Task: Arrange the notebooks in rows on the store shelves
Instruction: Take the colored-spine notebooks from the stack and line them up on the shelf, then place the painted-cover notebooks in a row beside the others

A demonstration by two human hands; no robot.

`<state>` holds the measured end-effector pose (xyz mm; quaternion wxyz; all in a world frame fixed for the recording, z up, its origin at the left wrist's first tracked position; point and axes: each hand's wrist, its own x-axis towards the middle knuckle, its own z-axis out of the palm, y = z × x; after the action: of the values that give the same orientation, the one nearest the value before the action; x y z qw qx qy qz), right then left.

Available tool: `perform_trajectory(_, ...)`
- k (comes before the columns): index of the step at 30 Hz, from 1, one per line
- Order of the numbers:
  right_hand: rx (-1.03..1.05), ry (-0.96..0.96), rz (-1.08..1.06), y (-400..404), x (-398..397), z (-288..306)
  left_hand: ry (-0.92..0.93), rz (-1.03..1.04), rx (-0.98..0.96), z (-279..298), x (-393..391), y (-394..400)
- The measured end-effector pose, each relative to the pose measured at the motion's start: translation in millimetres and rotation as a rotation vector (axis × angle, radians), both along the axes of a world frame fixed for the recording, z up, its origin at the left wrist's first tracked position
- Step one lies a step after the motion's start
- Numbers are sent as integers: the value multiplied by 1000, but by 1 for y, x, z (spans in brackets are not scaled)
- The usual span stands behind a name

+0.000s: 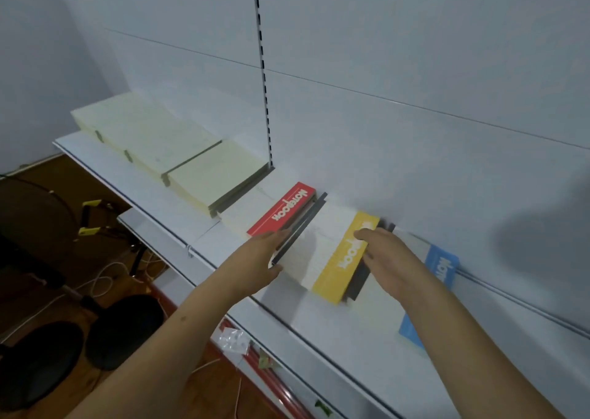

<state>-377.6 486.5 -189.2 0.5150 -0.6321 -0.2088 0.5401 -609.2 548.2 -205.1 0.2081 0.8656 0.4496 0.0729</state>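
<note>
While both hands are down on the shelf (178,227), the job looks to be at the lining-up step, and the yellow notebook (346,259) is the one being worked on. It lies flat on the shelf, close to the back wall (415,51), with a dark band along its right edge.

The right hand (388,254) lies over that dark edge. Its fingers look mostly straight and press on the cover, so this grip seems apart and resting, not clamped. Just left of this grip, across the pale part of the yellow notebook, is the left hand (266,257). It is at the near end of the red notebook (282,209), and its fingers seem to curl around the dark band there, with the thumb below. So I judge that grip is clamped on the red notebook, though the picture is a little blurry.

To the right of the right hand's grip, partly hidden by the arm, lies a blue notebook (442,267). Far to the left of the left hand's grip sit pale yellow stacks (153,140), already neat in a row.

Both arms reach forward and are nearly straight, with the palms facing down.

Next, I think the hands need to slide the red and yellow notebooks close side by side, with their edges even. A gentle push should do it, because thin books can slip or turn crooked.
</note>
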Motion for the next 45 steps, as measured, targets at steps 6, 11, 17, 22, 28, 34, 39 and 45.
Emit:
perform_trajectory(6,-83,106,-131,31,0,-19,132,-141,-91,-14,21,26)
perform_trajectory(11,-105,199,-175,41,9,-26,287,-189,-99,-25,29,42)
perform_trajectory(17,-143,184,-246,53,1,-26,259,-212,-135,-21,34,71)
perform_trajectory(22,-139,248,-313,61,-8,-18,251,-277,-177,-12,37,73)
perform_trajectory(28,-6,105,-430,46,-24,0,85,-309,-200,-11,19,71)
perform_trajectory(34,62,-371,-454,6,-41,36,-302,-348,-35,16,8,35)
perform_trajectory(39,25,-682,-463,-63,-35,52,-401,-547,-86,12,40,-32)
perform_trajectory(45,-140,-939,-523,-198,-10,56,-370,-774,-64,7,92,-145)
